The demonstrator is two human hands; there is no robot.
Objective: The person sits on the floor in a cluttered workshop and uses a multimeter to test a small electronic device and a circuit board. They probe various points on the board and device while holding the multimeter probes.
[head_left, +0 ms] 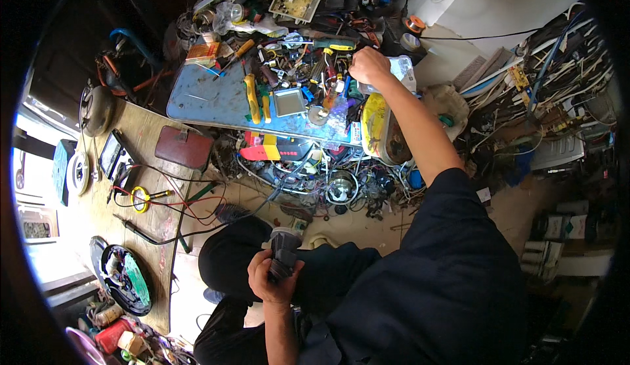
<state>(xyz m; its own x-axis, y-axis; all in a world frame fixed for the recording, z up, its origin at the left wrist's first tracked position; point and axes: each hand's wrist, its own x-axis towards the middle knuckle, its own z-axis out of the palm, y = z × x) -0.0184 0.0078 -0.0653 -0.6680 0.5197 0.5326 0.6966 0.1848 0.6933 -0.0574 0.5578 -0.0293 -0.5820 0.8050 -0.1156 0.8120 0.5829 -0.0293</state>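
Note:
My left hand (270, 285), low in the middle above my lap, is closed around a dark grey handheld device (284, 260) with a wider, lighter end. Its exact kind does not show. My right arm reaches far across to a blue tabletop (203, 99) heaped with small parts. Over its right side, my right hand (371, 68) has its fingers curled down; what they hold, if anything, is hidden. Beside that hand lies a clear plastic box (402, 72). A yellow oval piece (375, 123) is below it. Screwdrivers and yellow-handled pliers (252, 97) lie further left.
On the wooden bench (141, 135) at the left are a dark red case (184, 146), a yellow tape measure (140, 199), cables and an opened round device (125, 276). Tangled wires (341, 184) fill the space below the blue top. Cable bundles (518, 96) crowd the right.

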